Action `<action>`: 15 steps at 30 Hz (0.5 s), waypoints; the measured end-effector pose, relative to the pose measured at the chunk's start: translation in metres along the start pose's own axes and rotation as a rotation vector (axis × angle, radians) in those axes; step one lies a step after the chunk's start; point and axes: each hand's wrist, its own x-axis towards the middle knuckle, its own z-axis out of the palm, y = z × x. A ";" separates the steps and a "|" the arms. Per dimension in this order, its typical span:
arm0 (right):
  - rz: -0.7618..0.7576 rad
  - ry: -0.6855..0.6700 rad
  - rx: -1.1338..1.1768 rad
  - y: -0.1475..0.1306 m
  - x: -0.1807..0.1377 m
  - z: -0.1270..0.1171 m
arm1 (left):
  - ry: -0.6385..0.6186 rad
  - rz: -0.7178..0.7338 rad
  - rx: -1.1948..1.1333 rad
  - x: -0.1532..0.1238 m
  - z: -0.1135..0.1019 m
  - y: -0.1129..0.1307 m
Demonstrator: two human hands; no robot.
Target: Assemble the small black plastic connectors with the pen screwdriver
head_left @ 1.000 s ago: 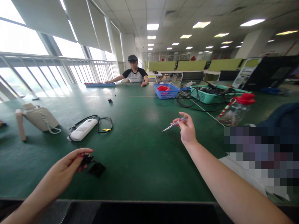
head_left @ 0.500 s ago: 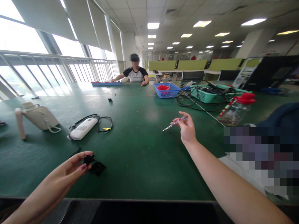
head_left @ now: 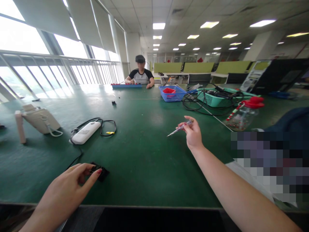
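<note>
My right hand (head_left: 193, 133) is raised over the green table (head_left: 145, 154) and pinches a thin clear-handled screwdriver (head_left: 179, 128), tip pointing left. My left hand (head_left: 72, 185) is low at the near edge, palm down, fingertips closed on a small black part (head_left: 100, 170) that lies on the table. A black cable runs away from under that hand to the left.
A white device with a black cable (head_left: 85, 132), a beige telephone (head_left: 40, 120), a blue basket (head_left: 172, 93), a teal basket of cables (head_left: 217, 98) and a red-lidded jar (head_left: 243, 114) sit on the table. A person sits at the far end behind a blue tray (head_left: 126, 85).
My left hand has turned palm down and lowered the black part onto the table. The person at the far end slid the blue tray to the right. My right hand stayed put.
</note>
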 end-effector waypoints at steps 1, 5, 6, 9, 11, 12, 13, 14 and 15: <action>0.002 0.000 -0.002 0.000 0.000 0.000 | -0.021 0.007 0.020 0.001 0.001 0.000; 0.002 -0.017 -0.011 -0.002 -0.001 0.000 | -0.056 0.015 0.074 0.004 0.004 -0.002; 0.003 -0.022 -0.013 -0.002 -0.001 0.000 | -0.061 0.016 0.082 0.005 0.004 -0.002; 0.004 -0.031 -0.013 -0.001 -0.001 0.000 | -0.071 0.045 0.096 0.006 0.003 -0.003; -0.002 -0.033 -0.013 -0.001 0.000 0.000 | -0.065 0.073 0.111 0.008 0.001 -0.001; -0.005 -0.034 -0.017 0.000 0.000 0.000 | -0.058 0.086 0.120 0.009 0.001 0.000; -0.006 -0.036 -0.021 0.000 0.000 0.000 | -0.055 0.096 0.130 0.010 0.000 0.001; -0.004 -0.038 -0.025 0.000 0.000 0.000 | -0.057 0.102 0.141 0.010 0.000 0.003; 0.000 -0.038 -0.027 0.000 0.000 0.000 | -0.066 0.107 0.151 0.011 0.000 0.005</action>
